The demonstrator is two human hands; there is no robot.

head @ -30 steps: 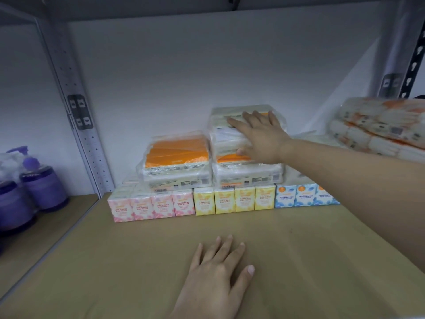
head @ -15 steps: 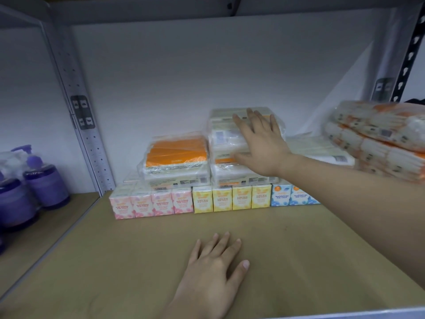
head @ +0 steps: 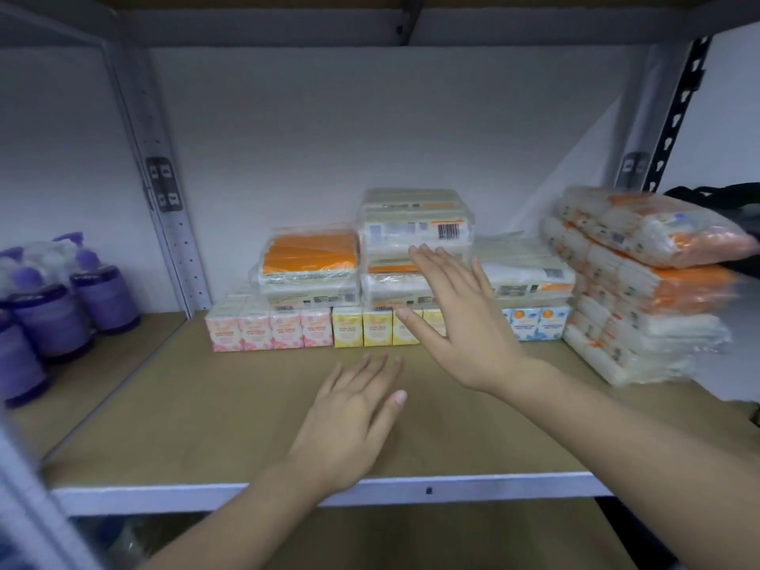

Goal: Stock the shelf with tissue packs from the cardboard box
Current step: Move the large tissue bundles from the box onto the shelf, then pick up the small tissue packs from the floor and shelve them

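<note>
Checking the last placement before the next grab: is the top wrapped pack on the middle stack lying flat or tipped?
Flat. The top wrapped pack lies level on the pack below it, barcode side facing front.

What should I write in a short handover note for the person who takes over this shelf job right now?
Left hand: open, flat on the shelf board.
Right hand: open, holds nothing, in front of the middle stack.
Done: tissue packs lie stacked on the row of small boxes at the back; more packs piled at right.
Left: the cardboard box is not in view; bring the next packs from it.
</note>
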